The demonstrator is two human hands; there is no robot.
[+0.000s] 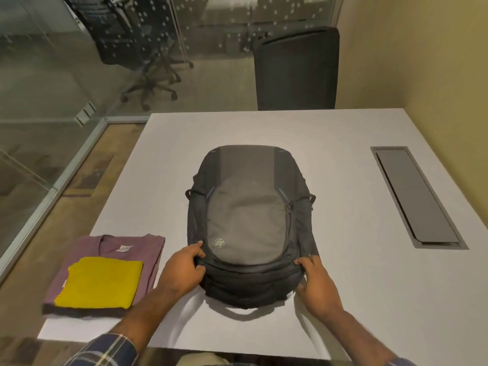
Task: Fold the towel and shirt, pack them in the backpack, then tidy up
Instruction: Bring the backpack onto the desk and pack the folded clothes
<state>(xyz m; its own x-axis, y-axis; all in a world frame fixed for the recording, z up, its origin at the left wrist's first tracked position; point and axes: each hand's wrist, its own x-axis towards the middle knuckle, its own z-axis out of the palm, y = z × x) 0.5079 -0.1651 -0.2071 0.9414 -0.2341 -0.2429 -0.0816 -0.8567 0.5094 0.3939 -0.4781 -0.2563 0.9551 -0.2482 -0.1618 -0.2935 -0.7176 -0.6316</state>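
From the head camera, the grey backpack [248, 223] lies flat in the middle of the white table [343, 260]. The left hand [182, 270] and right hand [315, 282] each pinch its near end. The folded yellow towel [100, 281] rests on the folded purple shirt [124, 247], left of the backpack.

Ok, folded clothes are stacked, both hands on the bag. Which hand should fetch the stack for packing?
Left. The left hand grips the backpack on the side nearest the yellow towel and purple shirt. The right hand grips the far side and would probably have to cross the bag.
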